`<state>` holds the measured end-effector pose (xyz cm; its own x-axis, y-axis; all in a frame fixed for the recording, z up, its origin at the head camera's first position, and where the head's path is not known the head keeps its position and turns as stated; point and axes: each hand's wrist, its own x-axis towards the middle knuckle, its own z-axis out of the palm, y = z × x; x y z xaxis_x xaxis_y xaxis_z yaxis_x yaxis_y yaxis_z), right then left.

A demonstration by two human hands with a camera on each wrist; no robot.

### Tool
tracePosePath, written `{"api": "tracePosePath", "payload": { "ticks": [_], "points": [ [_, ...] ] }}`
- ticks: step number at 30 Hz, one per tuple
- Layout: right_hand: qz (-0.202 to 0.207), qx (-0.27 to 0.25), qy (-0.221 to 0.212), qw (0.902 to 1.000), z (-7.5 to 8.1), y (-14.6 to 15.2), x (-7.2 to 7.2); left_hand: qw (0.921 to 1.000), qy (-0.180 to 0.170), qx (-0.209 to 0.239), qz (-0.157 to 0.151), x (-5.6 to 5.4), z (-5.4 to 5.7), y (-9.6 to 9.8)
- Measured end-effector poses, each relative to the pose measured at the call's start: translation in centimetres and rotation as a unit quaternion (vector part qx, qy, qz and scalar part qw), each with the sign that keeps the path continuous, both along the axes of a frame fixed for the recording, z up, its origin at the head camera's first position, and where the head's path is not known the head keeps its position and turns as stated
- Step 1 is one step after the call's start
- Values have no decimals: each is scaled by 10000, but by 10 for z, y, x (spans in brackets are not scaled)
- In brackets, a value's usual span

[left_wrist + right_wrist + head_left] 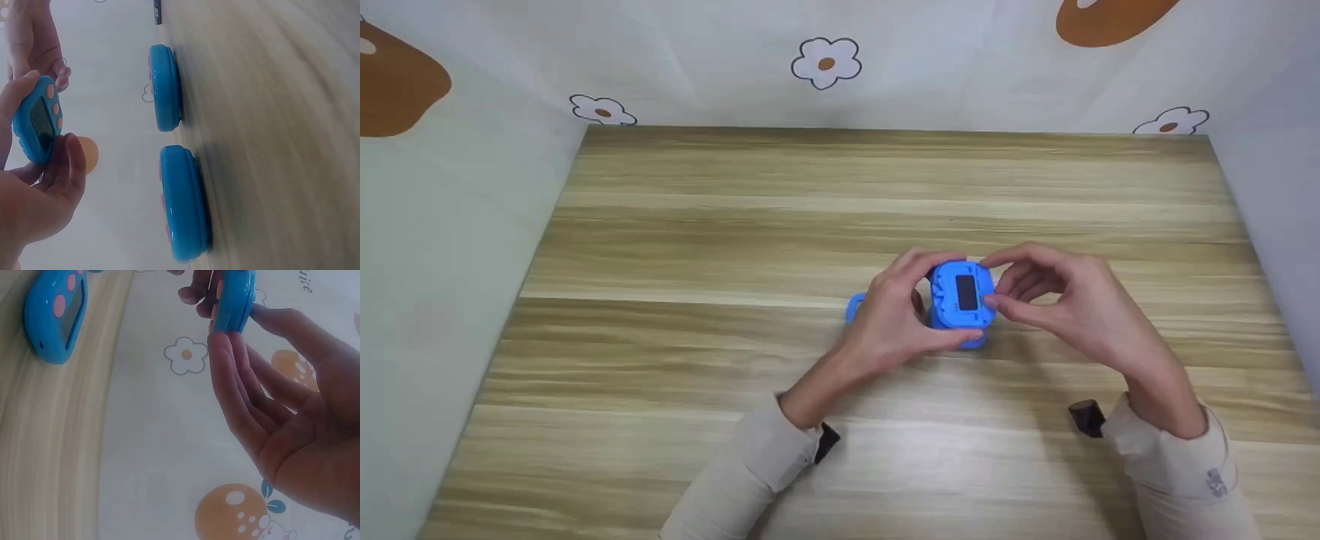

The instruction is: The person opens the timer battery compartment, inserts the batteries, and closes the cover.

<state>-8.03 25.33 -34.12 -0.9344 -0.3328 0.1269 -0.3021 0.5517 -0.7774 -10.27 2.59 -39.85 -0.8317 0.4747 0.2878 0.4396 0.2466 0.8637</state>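
A small blue digital timer is held up over the table, its back with a dark rectangle facing the head camera. My left hand grips it by opposite edges between thumb and fingers. On its other edge, my right hand pinches with thumb and index finger, the remaining fingers loosely bent. The left wrist view shows the timer's front, with a grey screen and pink buttons. Two more blue timers, a nearer one and a farther one, lie on the table with their buttons up; my left hand partly hides them in the head view.
The wood-grain table spreads under both hands. Behind it hangs a pale sheet printed with flowers and orange shapes. Small dark devices sit at both cuffs, one by the right sleeve.
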Motion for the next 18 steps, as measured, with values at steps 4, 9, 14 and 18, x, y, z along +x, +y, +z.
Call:
{"api": "tracePosePath", "payload": {
  "ticks": [4, 9, 14, 18],
  "points": [
    [-89, -313, -182, 9993, -2, -2, -1, 9998, -90, 187, 27, -2, 0, -1],
    [170, -662, -262, 9973, 3, 2, -2, 9965, -322, 778, -4, -5, 2, -3],
    [523, -955, -102, 9940, 15, -1, 0, 9933, -454, 1059, -27, -6, 3, -5],
    [438, -1001, 1, 9940, 19, -4, 2, 9929, -435, 1105, -66, -6, 5, -6]
  ]
}}
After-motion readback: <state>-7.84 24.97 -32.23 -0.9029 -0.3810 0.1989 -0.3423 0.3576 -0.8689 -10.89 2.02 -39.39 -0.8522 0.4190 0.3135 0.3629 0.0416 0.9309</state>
